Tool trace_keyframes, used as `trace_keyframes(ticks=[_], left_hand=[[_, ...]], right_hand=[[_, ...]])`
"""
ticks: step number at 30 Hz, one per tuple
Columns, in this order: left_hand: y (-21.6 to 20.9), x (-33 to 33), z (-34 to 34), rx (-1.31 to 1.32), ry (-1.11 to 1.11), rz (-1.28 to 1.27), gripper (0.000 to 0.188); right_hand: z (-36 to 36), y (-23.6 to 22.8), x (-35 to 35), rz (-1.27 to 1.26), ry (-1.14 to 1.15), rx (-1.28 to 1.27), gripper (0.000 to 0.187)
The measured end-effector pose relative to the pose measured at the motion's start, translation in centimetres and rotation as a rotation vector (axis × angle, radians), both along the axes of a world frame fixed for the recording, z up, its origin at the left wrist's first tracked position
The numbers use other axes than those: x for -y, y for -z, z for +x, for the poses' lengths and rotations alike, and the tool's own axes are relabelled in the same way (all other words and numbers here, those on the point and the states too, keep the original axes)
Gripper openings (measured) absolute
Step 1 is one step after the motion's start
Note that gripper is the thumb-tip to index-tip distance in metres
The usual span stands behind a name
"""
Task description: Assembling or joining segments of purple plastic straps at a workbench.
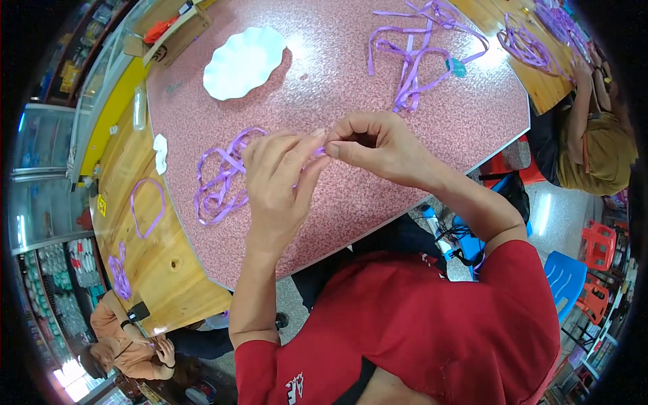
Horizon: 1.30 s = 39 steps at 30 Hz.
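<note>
Near the middle of the pink speckled table (358,196), my left hand (278,177) and my right hand (391,150) meet fingertip to fingertip. Both pinch a short visible bit of purple ribbon strap (319,152) between them. The fingers of each hand are closed, and they hide most of what they hold. Just left of my left hand lies a loose heap of purple straps (214,219), partly covered by that hand. Farther off to the right, more purple straps (407,84) spread in a tangle on the tabletop.
A white scalloped dish (244,64) stands at the far left, near a cardboard box (179,34). A crumpled white piece (160,154) lies by the table edge. Wooden tabletops (169,270) adjoin it, bearing more straps. Other people sit at lower left (121,337) and right (594,148).
</note>
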<state>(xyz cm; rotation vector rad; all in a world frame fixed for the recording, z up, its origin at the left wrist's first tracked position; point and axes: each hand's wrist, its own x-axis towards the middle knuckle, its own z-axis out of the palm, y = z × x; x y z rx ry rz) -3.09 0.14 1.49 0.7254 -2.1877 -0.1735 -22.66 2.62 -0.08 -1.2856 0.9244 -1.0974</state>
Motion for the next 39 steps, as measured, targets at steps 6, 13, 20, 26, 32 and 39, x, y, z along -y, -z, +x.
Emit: trace_keyframes(ticks=[6, 13, 20, 26, 32, 39], left_hand=[[0.0, -0.3, 0.4, -0.06, 0.003, 0.242, 0.019], [0.1, -0.4, 0.6, -0.022, -0.03, 0.314, 0.012], [0.4, -1.0, 1.5, -0.358, 0.121, 0.858, 0.009], [0.9, -1.9, 1.6, -1.021, 0.39, 1.283, 0.007], [1.5, -1.6, 0.5, -0.917, 0.273, 0.9, 0.007], [-0.2, -0.4, 0.6, 0.093, -0.022, -0.074, 0.014]], right_hand=[[-0.2, -0.3, -0.2, -0.001, 0.005, -0.098, 0.014], [-0.5, -0.6, -0.1, -0.126, 0.006, -0.334, 0.015], [-0.7, -0.8, 0.3, 0.008, 0.023, -0.036, 0.012], [0.2, -1.0, 0.2, 0.067, 0.047, 0.124, 0.011], [2.5, -0.3, -0.9, -0.03, 0.156, 0.13, 0.01], [1.8, -0.3, -0.5, 0.104, 0.13, 0.078, 0.019]])
